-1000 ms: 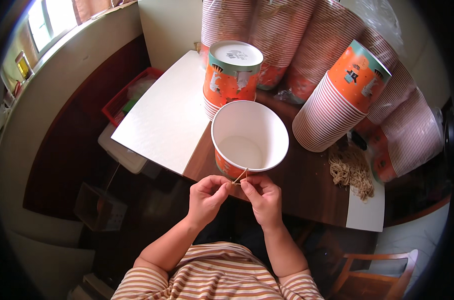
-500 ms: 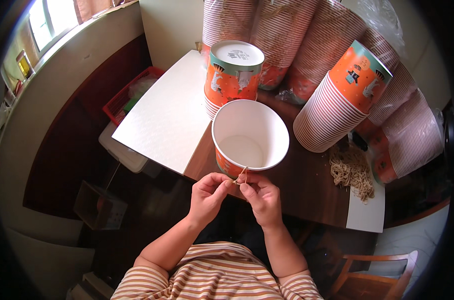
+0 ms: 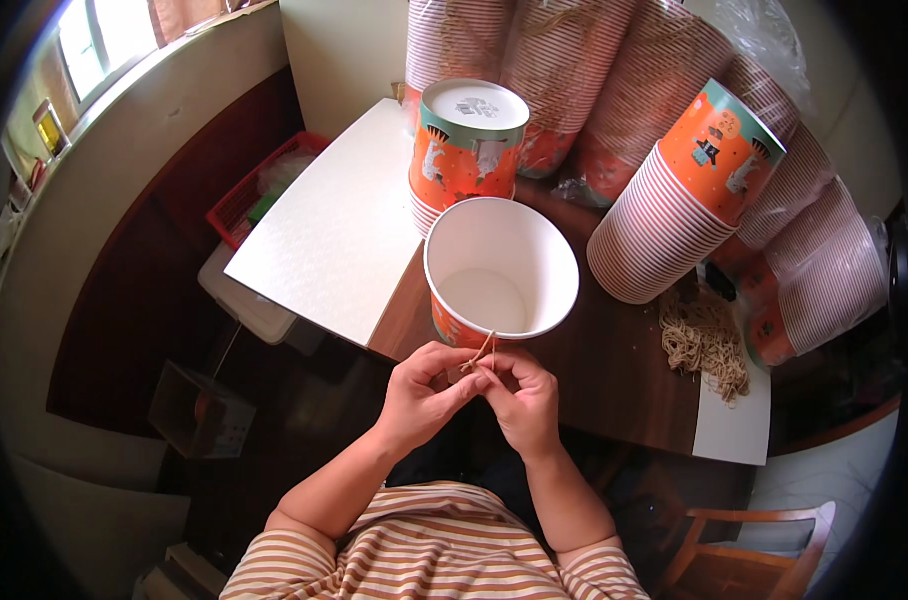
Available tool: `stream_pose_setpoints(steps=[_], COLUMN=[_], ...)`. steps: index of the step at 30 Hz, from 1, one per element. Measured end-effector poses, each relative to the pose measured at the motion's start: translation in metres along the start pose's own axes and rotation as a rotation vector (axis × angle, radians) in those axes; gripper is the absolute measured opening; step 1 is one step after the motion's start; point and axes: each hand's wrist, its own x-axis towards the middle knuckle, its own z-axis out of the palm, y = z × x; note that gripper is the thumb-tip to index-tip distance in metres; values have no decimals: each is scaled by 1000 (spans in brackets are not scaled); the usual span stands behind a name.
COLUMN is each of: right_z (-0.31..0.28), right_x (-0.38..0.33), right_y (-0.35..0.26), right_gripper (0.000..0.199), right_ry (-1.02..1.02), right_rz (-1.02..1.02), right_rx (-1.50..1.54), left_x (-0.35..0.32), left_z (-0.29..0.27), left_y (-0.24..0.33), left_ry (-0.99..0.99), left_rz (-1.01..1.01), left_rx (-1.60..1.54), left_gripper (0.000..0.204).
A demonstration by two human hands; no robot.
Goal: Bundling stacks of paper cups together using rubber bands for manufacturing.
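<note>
A large paper bucket with a white inside and an orange printed outside stands mouth up at the table's near edge. From its near rim hangs a thin tan cord, looped through the wall. My left hand pinches the cord between thumb and fingers just in front of the bucket. Right beside it, my right hand pinches the same cord, the two thumbs nearly touching. The fingertips partly hide a small knot or twist in the cord.
Behind the bucket stands an upside-down bucket stack; another stack leans at right. Bagged bucket stacks fill the back. A heap of tan cords lies on the right. A red basket and a wooden chair flank the table.
My left hand has shifted slightly right, its thumb now meeting the right thumb at the cord. The bucket has barely moved.
</note>
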Motion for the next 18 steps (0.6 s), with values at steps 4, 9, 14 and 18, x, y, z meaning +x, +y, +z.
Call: stream_pose_setpoints(steps=[4,9,14,18], right_z=[2,-1,0,-3], right_x=[0,0,1,2], right_y=[1,-5,-10,-8], right_gripper=[6,6,5,6], right_ry=[36,40,64,89], right_rz=[-30,-47,-46,-72], right_rx=[6,-24,-65,-84], left_x=[3,3,3,4], left_z=[-7,-10,-11,-12], left_y=[2,11,8,11], left_ry=[-10,-6,16,-17], left_rz=[42,-21,-81,-167], left_rx=[182,275,15,-114], left_gripper=[13,5,10,12])
